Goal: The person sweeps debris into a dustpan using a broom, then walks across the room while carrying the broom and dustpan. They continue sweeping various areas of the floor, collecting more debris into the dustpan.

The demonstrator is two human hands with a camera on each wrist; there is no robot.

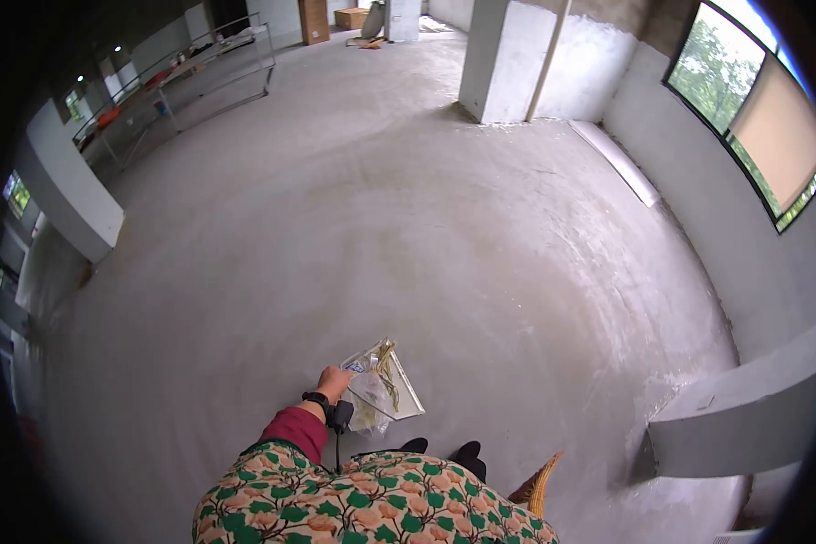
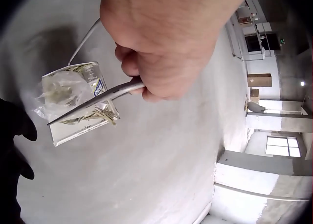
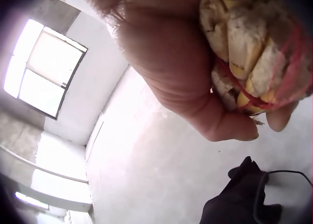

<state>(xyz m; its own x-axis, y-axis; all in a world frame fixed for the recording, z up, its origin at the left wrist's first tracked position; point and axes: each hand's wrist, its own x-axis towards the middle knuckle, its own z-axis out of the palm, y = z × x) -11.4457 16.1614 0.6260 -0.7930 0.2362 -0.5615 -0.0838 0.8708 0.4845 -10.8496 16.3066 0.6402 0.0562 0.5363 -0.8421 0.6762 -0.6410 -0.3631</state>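
In the head view my left hand [image 1: 333, 383] holds a white dustpan [image 1: 406, 388] low in front of my feet. The left wrist view shows the fingers of this hand [image 2: 166, 38] curled round the pan's grey metal handle [image 2: 93, 102]. A crumpled clear plastic bag [image 2: 63, 87] and dry stalks [image 2: 110, 115] lie in the pan. My right hand [image 3: 176, 62] grips a bundled stalk broom [image 3: 249, 43], its cut ends pale and yellow, with red string round them. Only a tan ribbed part of the broom [image 1: 538, 485] shows past my patterned clothing in the head view; the right hand is hidden there.
Grey concrete floor [image 1: 335, 245] spreads ahead. A pillar [image 1: 503, 68] stands at the back, another pillar [image 1: 72, 181] at the left. A metal frame [image 1: 217, 77] with things on it is far left. A white strip [image 1: 616, 163] lies along the right wall below a window [image 1: 752, 100].
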